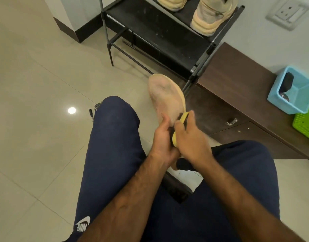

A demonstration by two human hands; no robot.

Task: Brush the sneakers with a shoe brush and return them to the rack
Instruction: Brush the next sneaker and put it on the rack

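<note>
We see a pale pink-beige sneaker (165, 98) held in the air just right of centre, above the gap between two knees in navy trousers (111, 145), with its toe pointing to 12 o'clock. The left hand (163, 137) grips its near end, thumb laid up along the pale surface and the other fingers wrapped round out of our sight. The right hand (190, 137) is curled over a yellow-backed shoe brush (184, 115), which lies against the sneaker's right edge, its dark bristles touching the shoe. The two hands touch each other at the sneaker's near end. At 12 o'clock stands a black shoe rack (150, 28); on its shelf, toward 1 o'clock, rest two beige sneakers (209, 18), side by side and partly cut off by the frame. At 3 o'clock a low, dark wooden desk (237, 81) carries a blue basket (279, 100) and, just beside it at the frame's edge, a green basket (304, 126). A wall socket (288, 13) sits at 2 o'clock. On the tiled floor (36, 84), at 9 o'clock beside the left knee, lies a dark pen (91, 116).
</note>
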